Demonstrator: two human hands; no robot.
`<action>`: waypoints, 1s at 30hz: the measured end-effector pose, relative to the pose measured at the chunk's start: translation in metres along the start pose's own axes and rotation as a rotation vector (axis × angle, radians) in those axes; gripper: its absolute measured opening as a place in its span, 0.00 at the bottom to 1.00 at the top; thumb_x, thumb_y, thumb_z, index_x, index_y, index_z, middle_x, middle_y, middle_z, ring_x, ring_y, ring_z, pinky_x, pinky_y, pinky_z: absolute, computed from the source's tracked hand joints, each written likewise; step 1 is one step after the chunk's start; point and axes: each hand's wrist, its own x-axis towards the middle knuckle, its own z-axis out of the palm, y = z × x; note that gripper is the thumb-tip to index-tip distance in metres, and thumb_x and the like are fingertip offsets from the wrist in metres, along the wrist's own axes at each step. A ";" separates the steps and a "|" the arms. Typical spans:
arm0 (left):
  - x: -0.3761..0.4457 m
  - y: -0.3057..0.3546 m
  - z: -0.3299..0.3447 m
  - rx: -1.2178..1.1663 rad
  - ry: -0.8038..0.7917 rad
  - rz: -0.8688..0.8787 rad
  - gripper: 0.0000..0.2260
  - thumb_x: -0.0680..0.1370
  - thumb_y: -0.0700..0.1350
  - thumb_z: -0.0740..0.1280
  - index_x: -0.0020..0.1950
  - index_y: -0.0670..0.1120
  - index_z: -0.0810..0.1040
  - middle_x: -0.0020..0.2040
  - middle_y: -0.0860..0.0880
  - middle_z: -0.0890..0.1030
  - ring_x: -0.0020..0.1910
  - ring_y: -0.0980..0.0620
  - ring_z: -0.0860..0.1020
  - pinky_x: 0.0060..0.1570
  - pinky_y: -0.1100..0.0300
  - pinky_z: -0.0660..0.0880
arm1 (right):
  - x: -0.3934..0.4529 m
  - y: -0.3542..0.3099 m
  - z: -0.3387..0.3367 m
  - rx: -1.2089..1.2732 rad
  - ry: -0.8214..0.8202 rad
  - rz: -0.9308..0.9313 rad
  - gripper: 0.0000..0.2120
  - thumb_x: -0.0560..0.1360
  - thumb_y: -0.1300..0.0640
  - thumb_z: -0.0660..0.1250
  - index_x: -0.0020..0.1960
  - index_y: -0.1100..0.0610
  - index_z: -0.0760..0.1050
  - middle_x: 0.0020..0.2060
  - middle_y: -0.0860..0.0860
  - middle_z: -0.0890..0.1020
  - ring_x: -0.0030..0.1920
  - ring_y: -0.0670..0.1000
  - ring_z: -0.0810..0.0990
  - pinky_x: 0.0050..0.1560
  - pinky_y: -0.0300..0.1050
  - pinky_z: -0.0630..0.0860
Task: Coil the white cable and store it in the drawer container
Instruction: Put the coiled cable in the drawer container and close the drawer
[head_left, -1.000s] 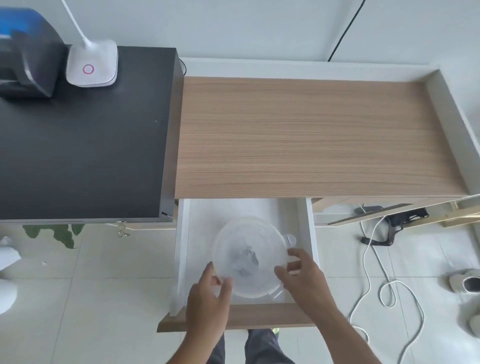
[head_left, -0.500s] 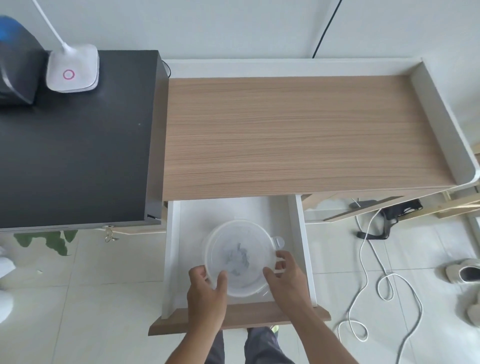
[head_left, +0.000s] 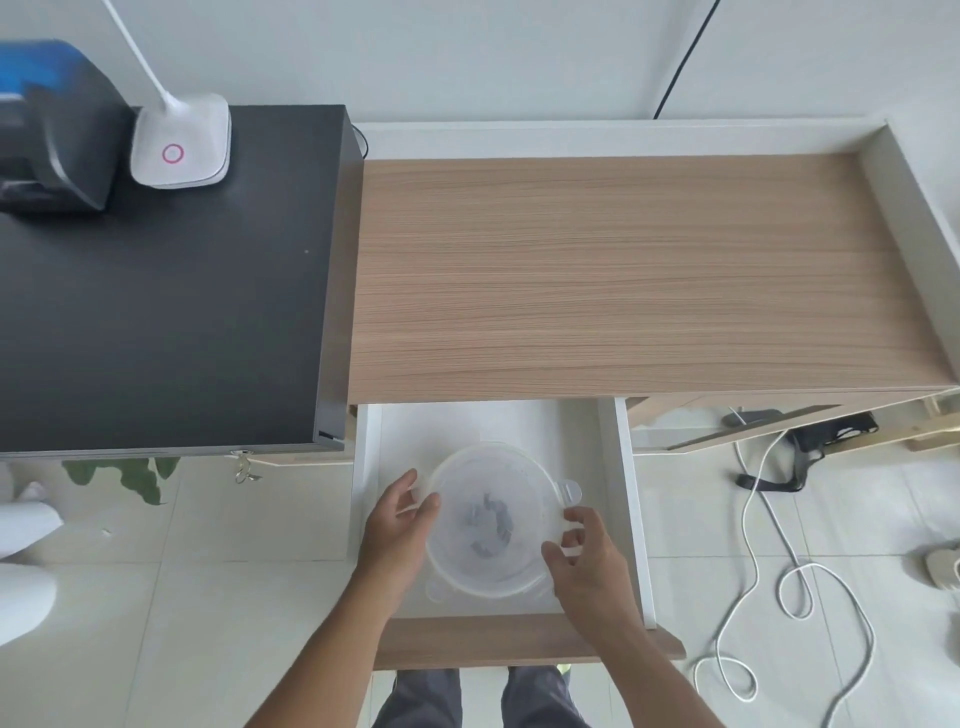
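Note:
A round translucent plastic container (head_left: 488, 566) with a lid sits in the open white drawer (head_left: 625, 499) under the wooden desk. Small grey things show dimly through the lid. My left hand (head_left: 397, 530) grips the container's left rim, thumb on top. On the right rim my right hand (head_left: 587, 569) pinches the edge just below the lid's tab (head_left: 569, 488). The white cable (head_left: 746, 525) lies loose on the tiled floor to the right of the drawer, in uneven loops, away from both hands.
The wooden desk top (head_left: 623, 280) is above the drawer, and a black cabinet (head_left: 166, 291) with a white lamp base (head_left: 179, 145) stands to the left. A black strap and adapter (head_left: 810, 447) lie under the desk at right. The drawer's wooden front (head_left: 493, 642) is near my legs.
Both hands slid from the container's near edge to its sides: the left up along the left rim, the right up toward the lid's tab. The container stayed in the drawer.

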 end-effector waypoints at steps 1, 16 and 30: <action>0.003 0.001 -0.001 0.016 0.004 0.006 0.21 0.80 0.51 0.72 0.72 0.57 0.75 0.65 0.51 0.78 0.59 0.54 0.80 0.51 0.61 0.75 | -0.001 -0.001 0.001 -0.009 0.003 -0.002 0.18 0.79 0.55 0.71 0.65 0.48 0.70 0.49 0.46 0.80 0.43 0.48 0.84 0.47 0.56 0.84; -0.017 0.018 0.009 0.400 0.289 0.188 0.16 0.77 0.51 0.75 0.64 0.50 0.84 0.61 0.48 0.86 0.63 0.44 0.80 0.55 0.47 0.80 | 0.005 -0.016 0.009 -0.209 0.010 -0.062 0.31 0.83 0.55 0.62 0.83 0.44 0.55 0.64 0.49 0.77 0.51 0.53 0.79 0.50 0.49 0.75; -0.010 0.026 0.014 0.187 0.224 0.065 0.17 0.78 0.46 0.75 0.67 0.50 0.82 0.59 0.49 0.86 0.49 0.53 0.82 0.41 0.69 0.73 | 0.027 -0.023 0.013 -0.054 0.000 0.115 0.29 0.81 0.55 0.61 0.80 0.40 0.61 0.69 0.51 0.77 0.58 0.54 0.80 0.53 0.48 0.77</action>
